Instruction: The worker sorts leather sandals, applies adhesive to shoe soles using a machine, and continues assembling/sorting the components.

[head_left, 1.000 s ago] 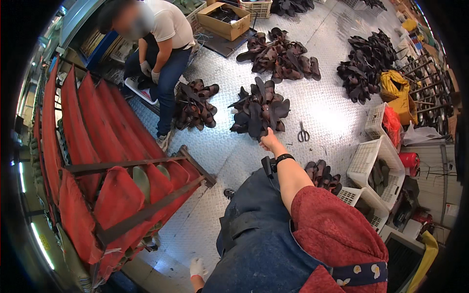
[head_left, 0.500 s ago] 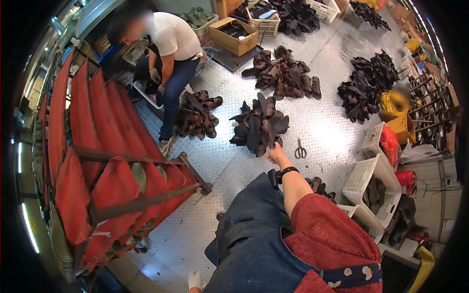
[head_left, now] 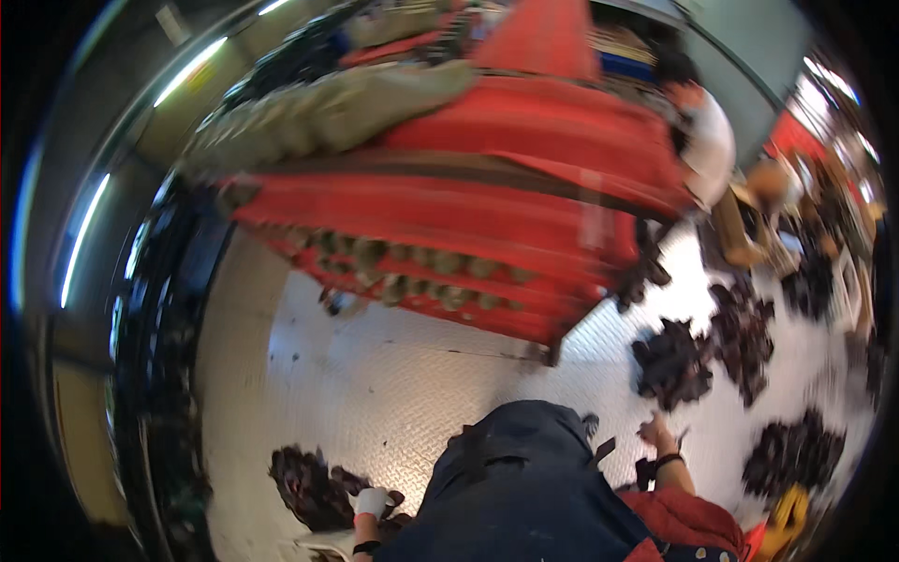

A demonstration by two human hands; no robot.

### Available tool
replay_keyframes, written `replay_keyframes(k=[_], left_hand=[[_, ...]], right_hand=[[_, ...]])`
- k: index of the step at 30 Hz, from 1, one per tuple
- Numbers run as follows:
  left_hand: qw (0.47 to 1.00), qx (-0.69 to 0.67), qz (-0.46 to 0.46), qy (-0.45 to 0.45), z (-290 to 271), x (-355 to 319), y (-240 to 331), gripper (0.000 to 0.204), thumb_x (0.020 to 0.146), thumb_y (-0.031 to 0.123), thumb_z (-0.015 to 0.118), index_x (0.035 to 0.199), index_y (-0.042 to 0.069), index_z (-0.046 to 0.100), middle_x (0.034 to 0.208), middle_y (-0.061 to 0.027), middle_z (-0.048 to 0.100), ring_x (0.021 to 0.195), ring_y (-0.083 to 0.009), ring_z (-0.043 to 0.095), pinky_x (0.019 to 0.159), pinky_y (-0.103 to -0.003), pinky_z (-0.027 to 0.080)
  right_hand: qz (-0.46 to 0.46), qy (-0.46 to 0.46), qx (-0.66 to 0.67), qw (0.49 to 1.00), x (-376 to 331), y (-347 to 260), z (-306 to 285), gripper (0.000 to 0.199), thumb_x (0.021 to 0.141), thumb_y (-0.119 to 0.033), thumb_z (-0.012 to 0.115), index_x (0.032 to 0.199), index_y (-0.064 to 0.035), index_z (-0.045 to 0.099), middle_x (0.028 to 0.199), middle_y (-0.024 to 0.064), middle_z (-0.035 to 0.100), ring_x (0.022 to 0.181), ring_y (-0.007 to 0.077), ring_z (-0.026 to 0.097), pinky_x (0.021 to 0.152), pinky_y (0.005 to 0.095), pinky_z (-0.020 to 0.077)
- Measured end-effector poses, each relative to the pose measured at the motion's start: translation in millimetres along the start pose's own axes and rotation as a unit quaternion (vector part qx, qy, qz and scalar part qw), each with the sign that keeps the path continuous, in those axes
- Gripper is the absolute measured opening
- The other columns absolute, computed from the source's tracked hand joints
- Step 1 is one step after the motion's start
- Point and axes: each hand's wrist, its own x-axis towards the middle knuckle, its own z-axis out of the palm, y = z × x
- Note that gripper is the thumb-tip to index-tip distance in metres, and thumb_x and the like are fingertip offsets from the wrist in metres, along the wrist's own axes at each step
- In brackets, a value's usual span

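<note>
open floor (head_left: 375, 403) at ten o'clock, red rack (head_left: 440, 220) across eleven to twelve
a hand could pass between rack and apron (head_left: 515, 482); at nine a dark heap (head_left: 309, 492) crowds the left hand (head_left: 372, 503), at two a dark pile (head_left: 672, 365) stands just beyond the right hand (head_left: 655, 430).

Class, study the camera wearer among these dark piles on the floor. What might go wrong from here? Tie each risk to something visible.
Tripping: the dark pile near the gloved left hand and the other pile beyond the bare right hand sit loose on the metal floor, so a foot might catch on either.

Bumping: the red rack spans the space ahead, and its lower corner could knock a leg on a forward step.
</note>
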Motion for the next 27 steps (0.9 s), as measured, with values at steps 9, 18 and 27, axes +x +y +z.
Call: replay_keyframes(k=[9,18,27], left_hand=[[0.885,-0.344,-0.132,0.285,-173.5,50.4,-153.1,0.072,0.081,0.024,0.056,0.145,0.004,0.031,0.144,-0.0255,0.037,0.133,-0.0371,0.038,0.107,-0.040,0.034],[0.878,-0.301,-0.276,0.250,-263.8,124.9,-361.3,0.049,0.083,0.022,0.055,0.126,0.000,0.052,0.124,-0.0252,0.054,0.114,-0.0392,0.053,0.097,-0.043,0.042],[0.854,-0.269,-0.299,0.330,-426.2,279.2,-590.8,0.046,0.083,0.022,0.054,0.123,-0.001,0.054,0.121,-0.0256,0.056,0.111,-0.0395,0.054,0.096,-0.043,0.042]], right_hand=[[-0.519,-0.228,-0.374,0.734,-95.8,-328.6,388.9,0.065,0.080,-0.020,0.062,0.139,-0.0053,0.037,0.111,0.0212,0.061,0.087,0.0321,0.065,0.076,0.0395,0.0522],[-0.497,-0.516,-0.260,0.647,-279.3,-614.0,770.4,0.051,0.090,-0.018,0.053,0.138,-0.0073,0.041,0.094,0.0101,0.066,0.074,0.0167,0.059,0.068,0.0328,0.0477],[-0.568,-0.706,-0.051,0.419,-511.2,-830.0,1094.2,0.035,0.094,-0.019,0.053,0.126,-0.0070,0.051,0.086,0.0014,0.060,0.076,0.0103,0.054,0.068,0.0287,0.0457]])
